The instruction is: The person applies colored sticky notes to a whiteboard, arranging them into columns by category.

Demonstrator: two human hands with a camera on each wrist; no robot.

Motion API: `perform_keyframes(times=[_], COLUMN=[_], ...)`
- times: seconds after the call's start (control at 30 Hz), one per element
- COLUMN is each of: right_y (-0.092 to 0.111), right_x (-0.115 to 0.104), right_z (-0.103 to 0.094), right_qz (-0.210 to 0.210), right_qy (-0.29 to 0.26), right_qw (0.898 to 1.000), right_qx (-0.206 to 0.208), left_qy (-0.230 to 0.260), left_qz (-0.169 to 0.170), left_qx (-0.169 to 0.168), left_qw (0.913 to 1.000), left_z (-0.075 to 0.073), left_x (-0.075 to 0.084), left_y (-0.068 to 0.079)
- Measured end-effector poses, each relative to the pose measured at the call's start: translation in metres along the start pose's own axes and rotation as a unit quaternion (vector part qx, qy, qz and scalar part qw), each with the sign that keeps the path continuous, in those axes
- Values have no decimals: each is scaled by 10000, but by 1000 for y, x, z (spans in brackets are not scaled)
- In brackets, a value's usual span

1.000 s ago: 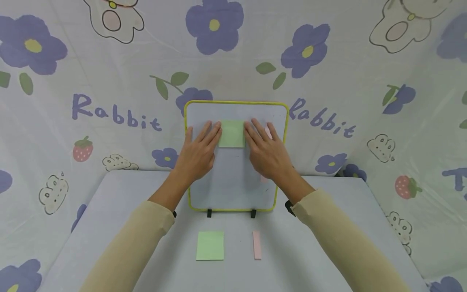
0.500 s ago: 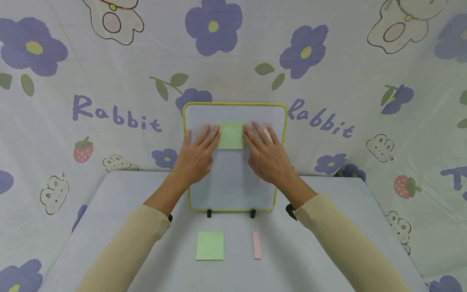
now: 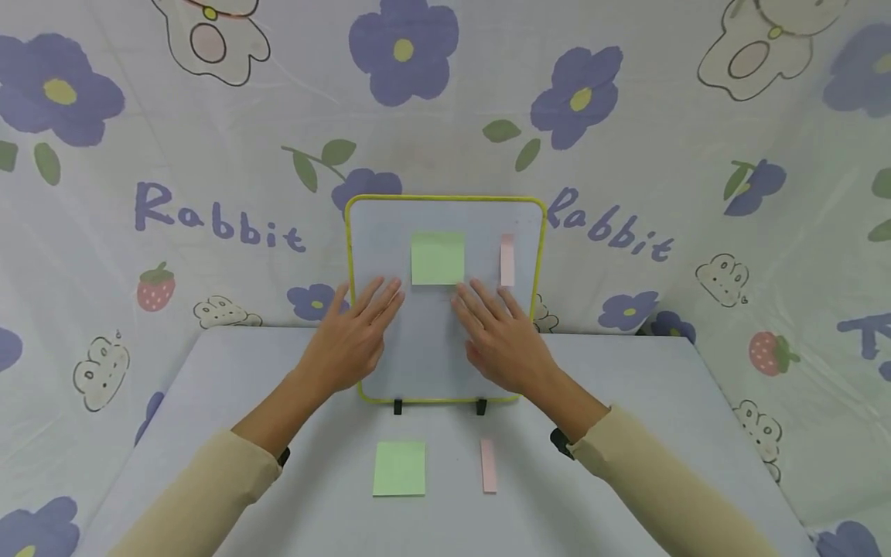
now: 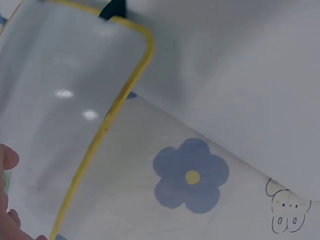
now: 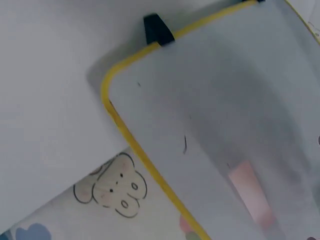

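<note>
A whiteboard (image 3: 431,352) with a yellow rim stands upright on the table. A green sticky note (image 3: 438,258) is on its upper middle, with a narrow pink sticky note (image 3: 507,261) to its right. Lower down, the right wrist view shows another pink strip (image 5: 252,195); my right hand covers that spot in the head view. My left hand (image 3: 350,336), fingers straight and spread, is over the board's left side below the green note. My right hand (image 3: 503,336) is likewise extended, fingertips just under the green and pink notes. Neither hand holds anything; contact with the board cannot be told.
A green sticky-note pad (image 3: 400,469) and a thin pink pad (image 3: 489,466) lie on the white table (image 3: 592,480) in front of the board. Two black feet, including the left one (image 3: 398,407), support the board. A patterned cloth (image 3: 445,147) hangs behind.
Both hands have come down from either side of the green note to below it. The upper pink strip is now uncovered. Both notes stay on the board.
</note>
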State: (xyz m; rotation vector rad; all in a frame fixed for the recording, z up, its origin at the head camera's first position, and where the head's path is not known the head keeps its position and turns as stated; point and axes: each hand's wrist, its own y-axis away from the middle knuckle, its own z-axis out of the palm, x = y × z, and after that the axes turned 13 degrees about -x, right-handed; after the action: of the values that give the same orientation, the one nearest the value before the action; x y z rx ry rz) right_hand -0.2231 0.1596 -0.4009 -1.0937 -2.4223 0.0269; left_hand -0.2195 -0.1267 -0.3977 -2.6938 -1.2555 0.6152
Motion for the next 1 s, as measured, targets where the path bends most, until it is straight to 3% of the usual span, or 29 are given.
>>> perform_keyframes(times=[0.27,0.43,0.7,0.87,1.0], right_y=[21,33,55,61,65], right_x=[-22,-42,-76,-93,-106], right_z=[10,18,41,50,54], right_qz=[-457,-913,-1621,-1721,-1672], right_qy=[-420,-791,-1605,-2269,-2522], right_qw=[9977,9916,9707,9559,9481], right_qx=[-286,-471,-755,-716,-973], left_qy=[213,580,1010,1248,1310], left_qz=[412,574,904,1066,1133], left_qx=[-261,-756,-1400,-1694,-2004], left_qw=[9986,9938,9808,9718,9643], left_z=[25,43,63,70,73], left_x=[13,19,40,52,57], left_y=[41,68,99,112,120])
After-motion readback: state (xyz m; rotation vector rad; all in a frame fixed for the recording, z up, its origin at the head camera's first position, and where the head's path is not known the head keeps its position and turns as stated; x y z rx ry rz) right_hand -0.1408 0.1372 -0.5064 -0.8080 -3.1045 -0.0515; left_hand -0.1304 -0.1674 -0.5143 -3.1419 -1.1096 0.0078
